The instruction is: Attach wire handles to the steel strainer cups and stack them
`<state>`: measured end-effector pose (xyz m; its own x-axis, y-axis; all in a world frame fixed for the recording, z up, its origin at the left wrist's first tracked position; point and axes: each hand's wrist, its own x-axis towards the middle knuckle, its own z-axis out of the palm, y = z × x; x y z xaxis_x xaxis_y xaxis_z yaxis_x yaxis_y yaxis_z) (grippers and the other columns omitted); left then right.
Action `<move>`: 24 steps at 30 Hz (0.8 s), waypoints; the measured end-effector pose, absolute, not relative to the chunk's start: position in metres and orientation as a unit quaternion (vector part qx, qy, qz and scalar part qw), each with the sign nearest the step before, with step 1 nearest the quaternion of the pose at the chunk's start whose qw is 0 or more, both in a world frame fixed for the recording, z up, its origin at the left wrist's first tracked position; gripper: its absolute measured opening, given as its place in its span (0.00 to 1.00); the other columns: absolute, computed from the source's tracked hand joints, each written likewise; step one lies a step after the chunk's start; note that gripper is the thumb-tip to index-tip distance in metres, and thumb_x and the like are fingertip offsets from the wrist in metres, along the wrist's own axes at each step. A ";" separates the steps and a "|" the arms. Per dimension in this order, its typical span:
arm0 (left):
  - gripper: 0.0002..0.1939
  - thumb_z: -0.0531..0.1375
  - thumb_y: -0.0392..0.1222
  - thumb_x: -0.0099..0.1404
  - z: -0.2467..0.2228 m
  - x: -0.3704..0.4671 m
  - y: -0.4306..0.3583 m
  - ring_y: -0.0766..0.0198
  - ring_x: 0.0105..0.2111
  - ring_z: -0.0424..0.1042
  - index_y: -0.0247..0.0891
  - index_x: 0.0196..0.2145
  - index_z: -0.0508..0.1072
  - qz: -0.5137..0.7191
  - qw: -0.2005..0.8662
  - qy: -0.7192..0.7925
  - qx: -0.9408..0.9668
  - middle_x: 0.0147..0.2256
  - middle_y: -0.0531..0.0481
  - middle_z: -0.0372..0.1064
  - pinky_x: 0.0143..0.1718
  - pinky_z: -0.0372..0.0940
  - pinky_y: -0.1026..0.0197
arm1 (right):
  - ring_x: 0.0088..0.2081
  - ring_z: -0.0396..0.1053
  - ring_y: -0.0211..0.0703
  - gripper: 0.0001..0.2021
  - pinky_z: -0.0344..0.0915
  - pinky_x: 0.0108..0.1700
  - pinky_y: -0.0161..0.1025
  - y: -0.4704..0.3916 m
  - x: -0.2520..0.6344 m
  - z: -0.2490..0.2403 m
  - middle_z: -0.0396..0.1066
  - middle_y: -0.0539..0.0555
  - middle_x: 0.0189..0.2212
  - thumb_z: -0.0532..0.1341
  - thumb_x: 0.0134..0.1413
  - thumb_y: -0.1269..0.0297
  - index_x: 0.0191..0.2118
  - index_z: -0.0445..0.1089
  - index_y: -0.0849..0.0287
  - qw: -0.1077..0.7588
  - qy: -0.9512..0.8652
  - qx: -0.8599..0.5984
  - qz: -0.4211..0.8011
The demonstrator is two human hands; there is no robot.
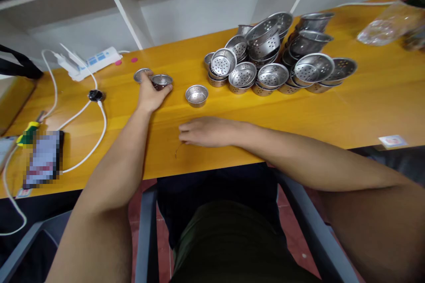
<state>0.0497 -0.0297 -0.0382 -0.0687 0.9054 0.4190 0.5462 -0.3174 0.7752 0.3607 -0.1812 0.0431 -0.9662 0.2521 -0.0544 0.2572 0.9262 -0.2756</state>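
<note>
My left hand (151, 93) is closed around a small perforated metal cup (162, 80), with the thumb on its right side. A second small metal cup (141, 75) sits against the fingers on the left, partly hidden; whether it is gripped too I cannot tell. To the right, a single perforated cup (197, 94) stands upright on the wooden table (159, 141). Nearer the front edge, my right hand (204, 131) rests low over the table with its fingers pinched together. A thin, curved wire-like strand (176, 152) hangs out from those fingertips.
Stacks of perforated metal cups and bowls (272, 75) fill the back right. A white power strip (96, 64), cables, a phone (44, 159) and a yellow-green handled tool (29, 133) lie at left. A clear plastic bag (378, 31) lies far right. White shelving stands behind.
</note>
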 end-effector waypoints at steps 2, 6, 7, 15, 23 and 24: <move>0.45 0.89 0.50 0.59 -0.033 0.055 -0.036 0.43 0.68 0.81 0.42 0.64 0.70 0.482 0.219 0.563 0.635 0.60 0.43 0.80 0.81 0.70 0.32 | 0.44 0.72 0.48 0.13 0.55 0.41 0.44 -0.183 0.363 0.050 0.84 0.60 0.52 0.59 0.93 0.71 0.55 0.83 0.60 0.030 0.978 0.162 -0.127; 0.46 0.90 0.44 0.60 -0.026 0.062 -0.038 0.42 0.74 0.73 0.41 0.66 0.71 0.487 0.194 0.551 0.650 0.67 0.40 0.77 0.88 0.61 0.30 | 0.47 0.79 0.51 0.13 0.56 0.41 0.45 -0.180 0.375 0.065 0.88 0.65 0.57 0.60 0.89 0.75 0.58 0.85 0.63 0.080 0.963 0.240 -0.090; 0.47 0.90 0.41 0.58 -0.024 0.063 -0.039 0.40 0.74 0.72 0.41 0.66 0.71 0.484 0.173 0.554 0.656 0.69 0.39 0.76 0.88 0.61 0.28 | 0.47 0.80 0.52 0.13 0.56 0.41 0.46 -0.180 0.378 0.069 0.89 0.66 0.57 0.62 0.87 0.76 0.58 0.86 0.64 0.096 0.956 0.262 -0.088; 0.35 0.82 0.45 0.70 0.000 0.093 -0.070 0.35 0.81 0.69 0.46 0.70 0.78 0.500 0.019 0.453 0.738 0.76 0.38 0.73 0.88 0.62 0.25 | 0.48 0.84 0.53 0.09 0.55 0.39 0.45 -0.176 0.389 0.098 0.91 0.65 0.56 0.70 0.83 0.72 0.59 0.88 0.63 0.135 0.926 0.333 -0.117; 0.49 0.85 0.63 0.69 -0.007 0.126 -0.099 0.32 0.74 0.82 0.44 0.77 0.73 0.389 0.202 0.407 0.802 0.74 0.32 0.78 0.80 0.75 0.31 | 0.50 0.85 0.55 0.10 0.54 0.40 0.48 -0.180 0.375 0.072 0.91 0.66 0.57 0.67 0.86 0.74 0.59 0.88 0.65 0.124 0.950 0.273 -0.086; 0.56 0.87 0.64 0.66 -0.010 0.128 -0.100 0.29 0.78 0.79 0.43 0.80 0.70 0.369 0.223 0.404 0.807 0.79 0.30 0.74 0.83 0.73 0.29 | 0.51 0.85 0.57 0.10 0.54 0.40 0.48 -0.181 0.374 0.069 0.91 0.67 0.58 0.68 0.85 0.73 0.60 0.88 0.66 0.123 0.954 0.263 -0.076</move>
